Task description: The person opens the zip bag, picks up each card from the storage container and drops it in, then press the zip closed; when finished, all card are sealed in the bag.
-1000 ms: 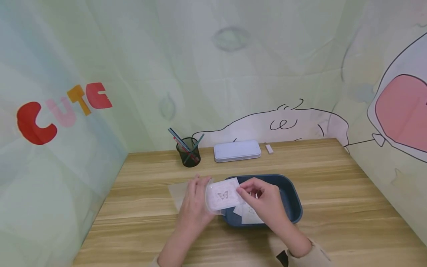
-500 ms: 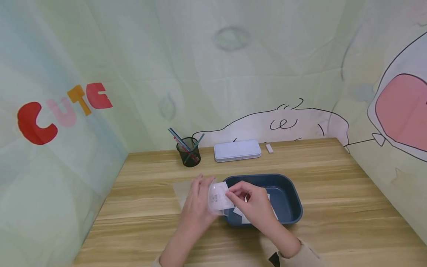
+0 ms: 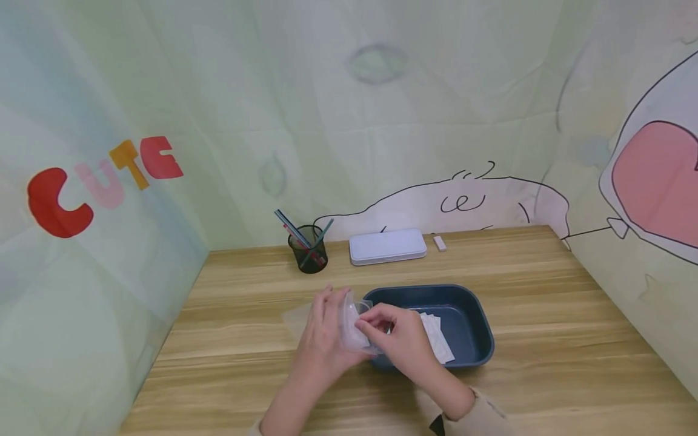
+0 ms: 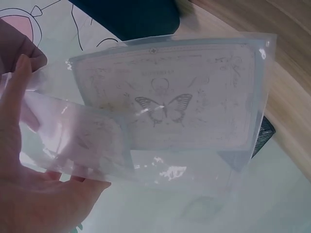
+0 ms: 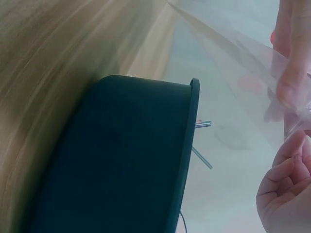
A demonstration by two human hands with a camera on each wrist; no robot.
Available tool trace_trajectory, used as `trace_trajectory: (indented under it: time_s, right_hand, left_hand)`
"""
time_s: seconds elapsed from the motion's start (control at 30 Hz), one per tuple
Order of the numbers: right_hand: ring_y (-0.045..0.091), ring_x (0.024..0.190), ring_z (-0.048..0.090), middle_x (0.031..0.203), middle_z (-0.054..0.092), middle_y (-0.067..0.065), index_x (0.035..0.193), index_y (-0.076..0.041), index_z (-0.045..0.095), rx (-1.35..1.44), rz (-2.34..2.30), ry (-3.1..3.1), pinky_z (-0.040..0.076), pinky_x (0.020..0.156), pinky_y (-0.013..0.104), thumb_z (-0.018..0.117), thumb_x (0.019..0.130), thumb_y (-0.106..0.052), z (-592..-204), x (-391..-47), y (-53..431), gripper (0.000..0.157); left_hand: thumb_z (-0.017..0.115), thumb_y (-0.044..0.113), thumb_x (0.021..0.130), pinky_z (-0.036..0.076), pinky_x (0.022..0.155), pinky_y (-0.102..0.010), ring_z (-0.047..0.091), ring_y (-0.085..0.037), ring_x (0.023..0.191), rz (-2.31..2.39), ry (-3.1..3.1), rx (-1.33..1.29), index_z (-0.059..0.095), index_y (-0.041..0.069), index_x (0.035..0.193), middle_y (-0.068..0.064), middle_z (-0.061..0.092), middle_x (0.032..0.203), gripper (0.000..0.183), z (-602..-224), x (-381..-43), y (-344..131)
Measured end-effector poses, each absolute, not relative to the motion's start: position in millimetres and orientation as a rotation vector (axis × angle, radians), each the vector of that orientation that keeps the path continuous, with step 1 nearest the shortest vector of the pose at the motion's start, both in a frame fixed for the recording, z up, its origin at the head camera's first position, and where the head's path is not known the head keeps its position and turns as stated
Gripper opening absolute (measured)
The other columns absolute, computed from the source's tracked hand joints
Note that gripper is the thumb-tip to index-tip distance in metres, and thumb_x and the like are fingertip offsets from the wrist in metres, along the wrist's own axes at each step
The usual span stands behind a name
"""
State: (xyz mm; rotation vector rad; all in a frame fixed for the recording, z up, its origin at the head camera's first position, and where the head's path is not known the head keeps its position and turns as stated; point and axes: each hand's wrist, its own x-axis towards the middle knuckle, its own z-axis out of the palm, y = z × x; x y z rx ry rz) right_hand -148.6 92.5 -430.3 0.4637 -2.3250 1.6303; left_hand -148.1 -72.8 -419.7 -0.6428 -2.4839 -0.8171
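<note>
My left hand [image 3: 324, 333] grips a clear plastic bag [image 4: 194, 167], its body spreading away from the fingers in the left wrist view. Through the film shows a white printed card [image 4: 165, 124] with a grey butterfly and a faint border. A second, smaller patch of print is visible near the left fingers, blurred by the plastic. With curled fingers my right hand [image 3: 400, 336] pinches at a white card edge [image 3: 354, 330] by the bag's mouth, over the left end of the dark blue tray [image 3: 474, 303]. Several white paper pieces [image 3: 436, 339] lie in the tray, partly hidden by the right hand.
Behind the hands on the wooden table [image 3: 245, 327] stand a black mesh pen cup [image 3: 312, 257] with pens, a pale pencil case [image 3: 388, 246] and a small eraser [image 3: 440, 243]. A printed cloth backdrop [image 3: 272, 91] surrounds the table.
The right hand has moved left towards the left hand with the card. Its butterfly print has turned out of sight in the head view, and more of the tray's papers show.
</note>
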Motion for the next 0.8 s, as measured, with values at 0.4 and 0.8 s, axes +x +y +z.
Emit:
trace_trajectory:
  time_s: [0.4,0.8]
  right_hand:
    - [0.008,0.057,0.053,0.067,0.061,-0.016,0.083,-0.020,0.073,0.463,1.602,-2.389,0.043,0.046,0.021,0.076,0.084,-0.024,-431.3,-147.4,88.8,0.005]
    - [0.004,0.059,0.052,0.069,0.062,-0.019,0.085,-0.019,0.078,0.508,1.489,-2.485,0.047,0.051,0.023,0.079,0.081,-0.023,-432.0,-147.2,89.4,0.006]
  left_hand:
    - [0.089,0.054,0.053,0.043,0.097,-0.046,0.036,-0.031,0.130,-0.776,-2.496,-0.676,0.040,0.013,0.138,-0.013,0.040,0.128,0.106,-420.8,-147.1,-72.1]
    - [0.090,0.045,0.056,0.040,0.102,-0.043,0.042,-0.034,0.126,-0.670,-2.403,-0.802,0.050,0.008,0.126,-0.012,0.045,0.119,0.089,-423.9,-150.4,-73.1]
